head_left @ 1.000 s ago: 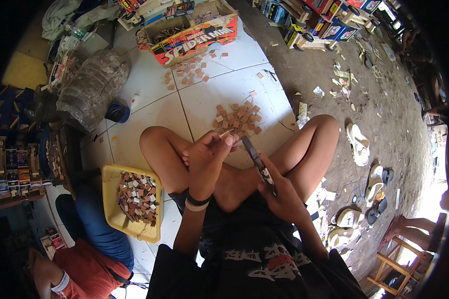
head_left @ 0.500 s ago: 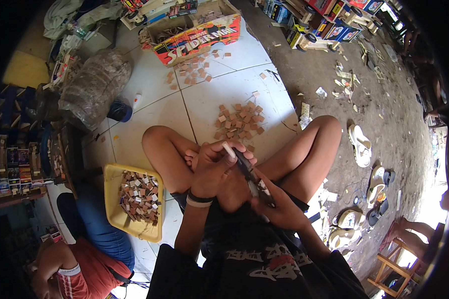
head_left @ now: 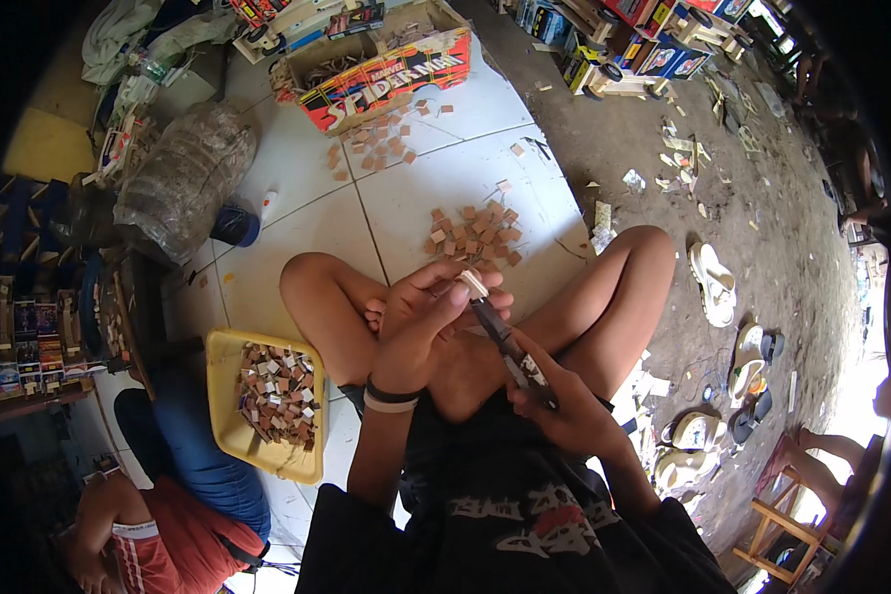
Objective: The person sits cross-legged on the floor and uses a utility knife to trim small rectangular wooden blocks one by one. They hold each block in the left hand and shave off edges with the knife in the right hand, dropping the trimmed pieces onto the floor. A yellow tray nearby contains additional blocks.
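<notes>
My left hand (head_left: 414, 315) is closed on a small pale wooden piece (head_left: 475, 285), pinched between thumb and fingers above my crossed legs. Wrapped around the handle of a dark-bladed cutter knife (head_left: 495, 329) is my right hand (head_left: 564, 404). The blade points up and left, its tip at or very near the wooden piece; whether it cuts in, I cannot tell. Beyond my hands, a heap of small brown square tiles (head_left: 473, 236) lies on the white floor. At my left stands a yellow tub (head_left: 220, 401) filled with similar brown and white pieces (head_left: 275, 391).
A printed cardboard box (head_left: 396, 87) stands at the far side, with scattered tiles before it. Left are a stuffed clear plastic sack (head_left: 190, 176) and a dark blue cup (head_left: 238, 224). Another person (head_left: 183, 530) sits lower left. Sandals (head_left: 713, 285) lie on the dirt ground right.
The wooden piece has been turned in my left fingers, showing a different side. The knife and right hand have shifted slightly right, with the blade now at the piece's lower end.
</notes>
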Demonstrator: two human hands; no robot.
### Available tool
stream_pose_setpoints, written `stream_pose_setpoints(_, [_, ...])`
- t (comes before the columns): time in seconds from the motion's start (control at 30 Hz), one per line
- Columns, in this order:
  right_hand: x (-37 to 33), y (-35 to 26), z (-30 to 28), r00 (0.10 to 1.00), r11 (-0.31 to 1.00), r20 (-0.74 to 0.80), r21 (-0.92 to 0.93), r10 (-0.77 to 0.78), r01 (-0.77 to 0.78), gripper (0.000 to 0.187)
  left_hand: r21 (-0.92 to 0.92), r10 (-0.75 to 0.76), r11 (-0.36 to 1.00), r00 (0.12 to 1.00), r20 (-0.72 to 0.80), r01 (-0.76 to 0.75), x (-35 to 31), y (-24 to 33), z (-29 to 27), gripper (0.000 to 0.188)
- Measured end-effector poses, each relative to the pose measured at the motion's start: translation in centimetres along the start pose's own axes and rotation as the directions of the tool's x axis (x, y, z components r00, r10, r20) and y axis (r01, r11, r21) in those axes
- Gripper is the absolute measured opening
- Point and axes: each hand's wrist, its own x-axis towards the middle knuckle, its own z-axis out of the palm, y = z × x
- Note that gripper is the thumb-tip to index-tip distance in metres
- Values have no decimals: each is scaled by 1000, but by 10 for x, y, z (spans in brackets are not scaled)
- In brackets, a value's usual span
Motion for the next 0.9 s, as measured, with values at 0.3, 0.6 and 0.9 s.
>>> stream_pose_setpoints(0.3, [-1, 19, 11, 999, 854, 33, 519, 32, -44, 77, -135, 61, 988, 986, -153, -82, 0, -26, 19, 22])
stream_pose_setpoints(0.6, [-2, 6, 9, 991, 764, 127, 636, 39, -112, 84, -47, 136, 987, 957, -255, -152, -9, -36, 38, 19])
stream_pose_setpoints(0.9, [-1, 7, 12, 991, 721, 123, 683, 44, -117, 86, -82, 153, 980, 952, -265, -181, -14, -40, 40, 14])
